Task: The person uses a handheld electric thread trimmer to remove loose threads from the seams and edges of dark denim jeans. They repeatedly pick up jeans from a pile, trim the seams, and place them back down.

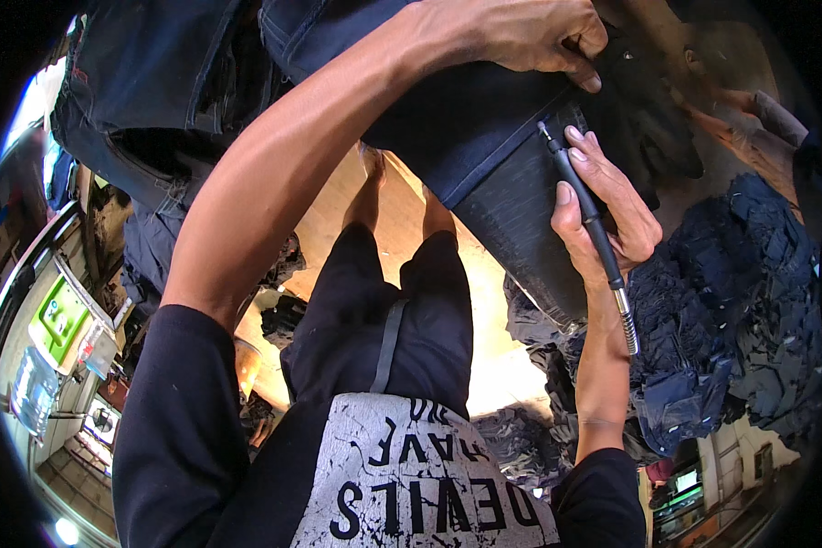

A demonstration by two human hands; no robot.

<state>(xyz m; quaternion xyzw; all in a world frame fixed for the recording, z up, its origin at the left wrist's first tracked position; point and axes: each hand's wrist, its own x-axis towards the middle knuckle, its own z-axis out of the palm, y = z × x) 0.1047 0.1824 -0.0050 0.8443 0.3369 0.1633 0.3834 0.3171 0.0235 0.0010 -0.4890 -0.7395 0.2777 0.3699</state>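
The jeans leg (511,173) lay stretched across the upper middle, its long axis slanting down to the right. The right hand (603,215) pinched a pen-like tool (586,205), tip touching the denim just below the left hand (530,36), which was closed on the fabric's upper edge. The tool's metal hose (626,320) ran down along the wrist. A heap of dark scraps (749,301) crowded the right; open floor (402,201) lay below, by the person's feet.

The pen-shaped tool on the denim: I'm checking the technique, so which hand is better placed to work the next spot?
Right: the right hand holds the tool, tip on the denim; the left hand pins the cloth.
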